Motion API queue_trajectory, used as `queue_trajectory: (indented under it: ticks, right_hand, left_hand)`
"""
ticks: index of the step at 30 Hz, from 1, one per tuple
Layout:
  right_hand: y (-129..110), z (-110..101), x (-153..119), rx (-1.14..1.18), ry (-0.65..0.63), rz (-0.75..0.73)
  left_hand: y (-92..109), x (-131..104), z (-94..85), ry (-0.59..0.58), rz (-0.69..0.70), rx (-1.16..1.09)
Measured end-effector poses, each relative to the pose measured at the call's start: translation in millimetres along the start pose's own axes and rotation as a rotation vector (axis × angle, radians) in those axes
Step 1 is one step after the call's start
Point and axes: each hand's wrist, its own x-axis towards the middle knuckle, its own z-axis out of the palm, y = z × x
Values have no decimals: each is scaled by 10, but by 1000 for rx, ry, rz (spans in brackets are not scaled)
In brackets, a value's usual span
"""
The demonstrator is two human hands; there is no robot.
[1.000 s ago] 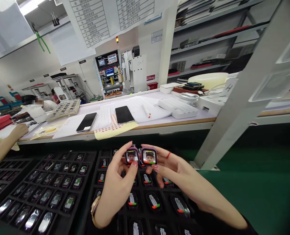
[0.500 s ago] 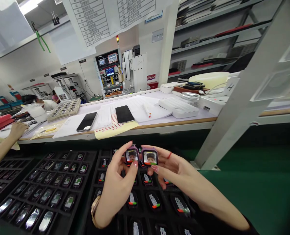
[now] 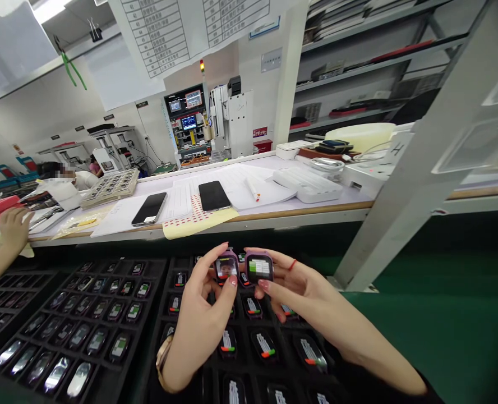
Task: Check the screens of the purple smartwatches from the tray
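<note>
Chart [image 3: 190,28] print overhead too small to read

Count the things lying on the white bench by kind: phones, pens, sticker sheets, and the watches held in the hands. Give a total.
Phones: 2
Pens: 1
Sticker sheets: 1
Watches in hand: 2, left hand holding one, right hand the other
Total: 6

Two watches [image 3: 243,268] sit side by side above the tray [image 3: 165,336] (full of more watches), with two phones [image 3: 181,203] on the counter [image 3: 316,210] behind.
</note>
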Motion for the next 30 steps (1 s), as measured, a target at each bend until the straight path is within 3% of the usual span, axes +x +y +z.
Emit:
queue_trajectory:
  ticks: [16,21,24,27,30]
  right_hand:
    - [11,-5,0,-37,-35,10]
    - [127,-126,11,-93,94,-125]
    - [297,-335,7,-276,136,-91]
    - [546,-566,25,-736,125,45]
    - [810,-685,107,-958,152,91]
  left_hand:
    - [35,-2,1,13,3,-38]
    - [97,2,-55,0,-8,-140]
    - [121,-5,-96,-6,-9,-205]
    - [139,-12,-113,-6,-2,-232]
    - [152,-14,-106,-17,3,-206]
